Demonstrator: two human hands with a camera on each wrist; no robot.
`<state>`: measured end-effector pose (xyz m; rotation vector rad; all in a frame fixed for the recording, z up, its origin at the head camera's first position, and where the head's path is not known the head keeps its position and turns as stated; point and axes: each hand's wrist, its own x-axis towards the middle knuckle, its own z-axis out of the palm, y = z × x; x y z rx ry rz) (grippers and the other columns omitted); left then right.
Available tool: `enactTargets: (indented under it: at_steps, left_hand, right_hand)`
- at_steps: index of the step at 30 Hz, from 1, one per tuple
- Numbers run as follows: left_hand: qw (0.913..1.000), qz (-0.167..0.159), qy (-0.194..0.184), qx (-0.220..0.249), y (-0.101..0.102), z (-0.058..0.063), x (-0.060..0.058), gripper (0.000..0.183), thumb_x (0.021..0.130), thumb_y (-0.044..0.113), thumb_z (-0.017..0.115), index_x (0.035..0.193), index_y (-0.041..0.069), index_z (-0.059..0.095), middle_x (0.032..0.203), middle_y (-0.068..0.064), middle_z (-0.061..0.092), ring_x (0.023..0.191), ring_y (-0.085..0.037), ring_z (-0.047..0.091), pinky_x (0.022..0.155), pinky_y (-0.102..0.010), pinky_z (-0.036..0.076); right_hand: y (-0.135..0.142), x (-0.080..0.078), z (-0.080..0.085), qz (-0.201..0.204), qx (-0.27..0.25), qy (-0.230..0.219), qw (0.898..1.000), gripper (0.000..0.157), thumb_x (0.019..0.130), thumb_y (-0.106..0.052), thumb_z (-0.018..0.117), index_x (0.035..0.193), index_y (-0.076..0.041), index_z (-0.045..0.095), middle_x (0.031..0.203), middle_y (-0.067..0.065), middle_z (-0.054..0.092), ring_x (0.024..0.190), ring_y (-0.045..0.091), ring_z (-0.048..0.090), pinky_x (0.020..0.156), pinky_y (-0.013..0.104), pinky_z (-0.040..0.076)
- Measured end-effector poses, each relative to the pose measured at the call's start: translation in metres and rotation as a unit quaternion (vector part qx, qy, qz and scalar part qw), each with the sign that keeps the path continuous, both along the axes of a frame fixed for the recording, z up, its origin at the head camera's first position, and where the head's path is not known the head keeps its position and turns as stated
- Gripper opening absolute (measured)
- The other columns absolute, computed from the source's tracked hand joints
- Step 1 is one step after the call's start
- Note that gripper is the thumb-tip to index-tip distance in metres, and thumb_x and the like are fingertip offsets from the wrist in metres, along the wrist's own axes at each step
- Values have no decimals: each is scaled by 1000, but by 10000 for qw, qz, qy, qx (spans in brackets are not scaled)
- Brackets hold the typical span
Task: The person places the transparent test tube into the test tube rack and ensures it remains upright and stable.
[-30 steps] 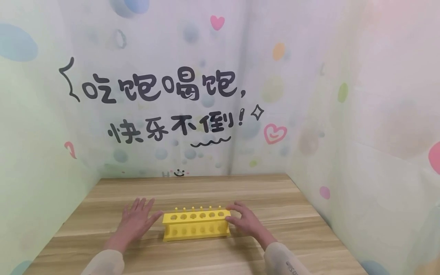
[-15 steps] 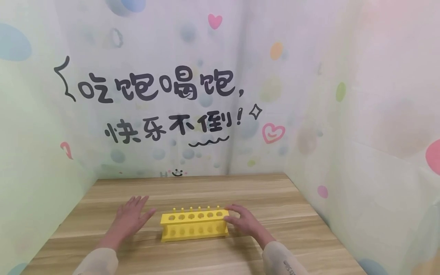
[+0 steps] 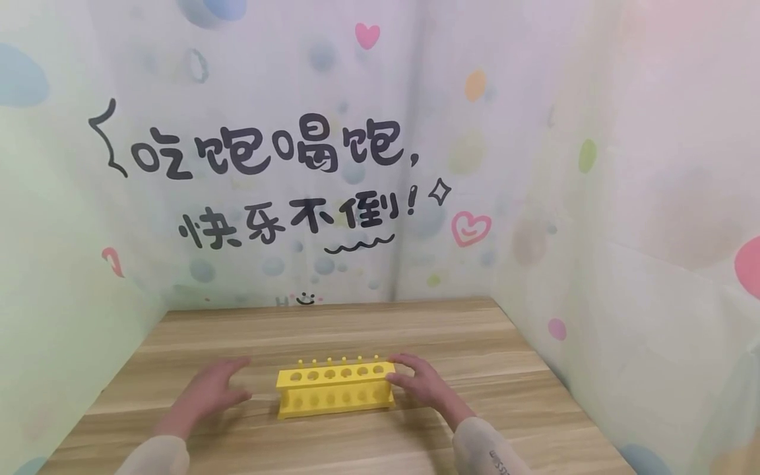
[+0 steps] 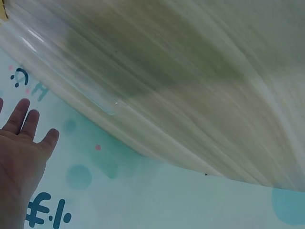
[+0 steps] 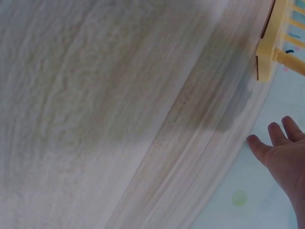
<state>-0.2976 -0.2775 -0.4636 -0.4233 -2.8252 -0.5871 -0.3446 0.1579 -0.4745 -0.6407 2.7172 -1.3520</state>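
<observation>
A yellow test tube rack (image 3: 336,390) stands upright on the wooden table, with a row of round holes on top and thin pegs behind. At its right end, my right hand (image 3: 423,382) holds the top plate, thumb at the front and index finger at the back. In the right wrist view, the other fingers of the right hand (image 5: 286,155) extend apart from the rack (image 5: 269,52). My left hand (image 3: 212,389) is left of the rack, apart from it, with thumb and fingers spread and nothing held. The left wrist view shows the left hand's loose fingers (image 4: 29,123).
The wood-grain table (image 3: 332,330) reaches to a patterned curtain (image 3: 285,270) at the back. More curtain hangs along both sides. A clear edge or strip (image 4: 90,98) glints on the table in the left wrist view.
My left hand has drawn away leftward from the rack and turned from palm-down to more sideways. The right hand and the rack stay in place; the head view shifts slightly.
</observation>
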Motion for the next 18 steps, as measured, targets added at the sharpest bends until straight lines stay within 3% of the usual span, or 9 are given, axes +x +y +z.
enactTargets:
  at_steps: [7,18]
  left_hand:
    - [9971,-150,-580,477,-6,-9,2,58,81,23,80,128,-5,60,119,-27,62,110,-47,57,93,-63,45]
    - [9959,-14,-747,509,-6,-16,2,45,79,16,80,119,-1,65,109,-17,66,103,-40,61,90,-61,47]
  right_hand:
    - [0,-1,-2,40,-82,16,10000,46,94,-36,67,132,-11,62,145,23,47,135,49,37,108,69,26]
    - [0,-1,-2,-8,-137,-35,9999,46,94,-36,67,133,-11,62,144,20,50,135,47,39,107,68,29]
